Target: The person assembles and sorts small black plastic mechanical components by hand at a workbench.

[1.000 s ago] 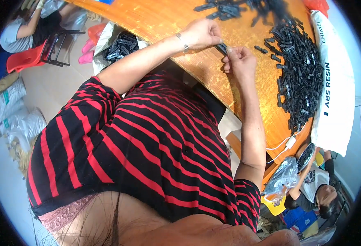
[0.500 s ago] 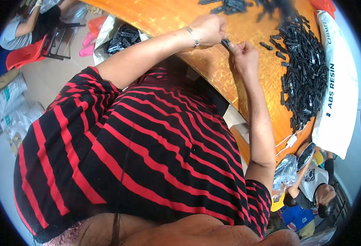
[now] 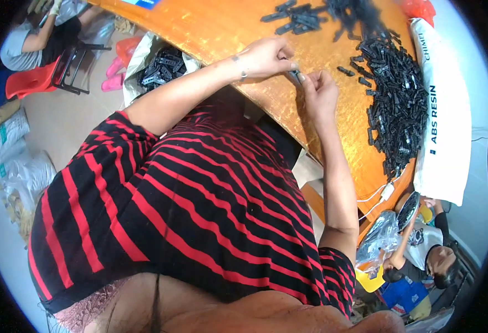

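Over the orange-brown wooden table (image 3: 210, 41), a small slim black plastic part (image 3: 296, 75) is held between my two hands. My left hand (image 3: 267, 57), with a bracelet at the wrist, pinches its far end between thumb and curled fingers. The near end sits in the closed fingertips of my right hand (image 3: 321, 94). Fingers cover much of the part, so its exact kind is unclear. To the right of my hands lies a large heap of similar black plastic parts (image 3: 397, 102). Beyond my hands is a looser cluster of them (image 3: 296, 21).
A white printed sack (image 3: 446, 116) lines the table's right edge, with a white cable (image 3: 387, 192) near its lower end. Left of the table stands an open sack of black parts (image 3: 163, 69). One person sits near a red chair (image 3: 30, 77); another person (image 3: 427, 244) is at lower right.
The whole view has shifted, so table and heap appear farther left and slightly lower. My left fingers have loosened a little around the part, which both hands still hold.
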